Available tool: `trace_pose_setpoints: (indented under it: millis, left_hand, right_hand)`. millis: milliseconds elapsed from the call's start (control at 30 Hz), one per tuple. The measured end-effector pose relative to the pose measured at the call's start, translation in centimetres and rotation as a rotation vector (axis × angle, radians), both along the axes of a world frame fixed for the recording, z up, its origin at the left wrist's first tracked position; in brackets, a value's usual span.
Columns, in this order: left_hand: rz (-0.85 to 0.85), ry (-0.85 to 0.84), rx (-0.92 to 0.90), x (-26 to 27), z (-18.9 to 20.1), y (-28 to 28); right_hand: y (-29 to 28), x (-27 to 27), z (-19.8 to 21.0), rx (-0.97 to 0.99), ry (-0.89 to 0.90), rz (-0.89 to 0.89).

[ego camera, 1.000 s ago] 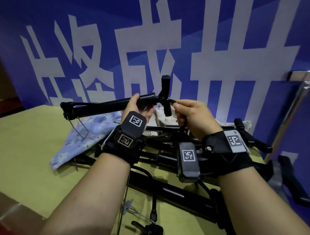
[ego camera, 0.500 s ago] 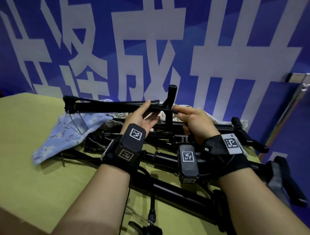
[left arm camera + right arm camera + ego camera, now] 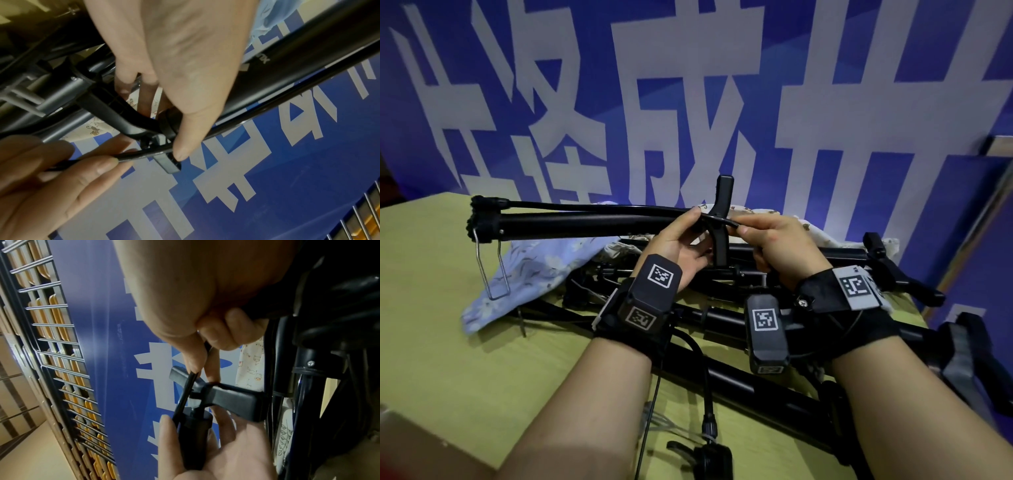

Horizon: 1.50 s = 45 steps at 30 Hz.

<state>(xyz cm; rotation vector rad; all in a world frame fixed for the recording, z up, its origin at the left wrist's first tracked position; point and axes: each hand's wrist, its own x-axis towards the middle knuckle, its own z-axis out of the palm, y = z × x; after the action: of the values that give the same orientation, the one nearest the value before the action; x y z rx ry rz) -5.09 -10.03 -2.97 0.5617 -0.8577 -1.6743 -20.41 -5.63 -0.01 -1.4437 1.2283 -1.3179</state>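
Pinching hose [image 3: 139, 154] — right hand [image 3: 41, 186], seemingly.

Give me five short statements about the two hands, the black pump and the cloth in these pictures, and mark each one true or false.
1. The left hand holds the black pump close to its T-handle. True.
2. The right hand pinches the thin hose. True.
3. The pump lies flat on the table. False: it is held above the table, roughly level.
4. The cloth below the pump is plain red. False: it is pale blue with a small pattern.
5. A wire loop hangs from the pump's end farthest from the hands. True.
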Motion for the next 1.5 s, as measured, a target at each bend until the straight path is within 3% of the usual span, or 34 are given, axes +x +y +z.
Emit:
trace_pose_setpoints:
  millis: [167, 567, 767, 900, 1067, 1133, 1233, 1367, 1500]
  left_hand:
    - [-0.034, -0.075, -0.025, -0.5, 0.3, 0.6]
    - [0.066, -0.126, -0.016, -0.3, 0.5, 1.0]
    - [0.138, -0.025, 0.035, 0.9, 0.7, 0.4]
    - [0.183, 0.069, 0.127, 1.3, 0.8, 0.4]
    - [0.175, 0.166, 0.172, 1.3, 0.9, 0.5]
    - [0.173, 0.19, 0.189, 1.2, 1.0, 0.5]
    - [0.206, 0.222, 0.233, 1.1, 1.0, 0.4]
    - [0.235, 0.259, 0.264, 1.1, 0.9, 0.3]
    - [0.204, 0.112, 0.247, 1.1, 0.5, 0.0]
  right_hand:
    - [0.4, 0.3, 0.1, -0.005, 0.038, 0.047]
    - [0.2, -0.3, -0.1, 0.064, 0.148, 0.054]
    - [-0.2, -1.4, -0.3, 0.134, 0.544, 0.146]
    - [-0.1, -0.9, -0.4, 0.167, 0.497, 0.22]
    - [0.2, -0.9, -0.7, 0.214, 0.699, 0.421]
    - [0.3, -1.1, -0.7, 0.201, 0.651, 0.429]
    - [0.6, -1.2, -0.6, 0.217, 0.401, 0.415]
    - [0.1, -1.1, -1.0, 0.178, 0.449, 0.486]
    - [0.0, -1.2, -1.0, 0.153, 0.027, 0.416]
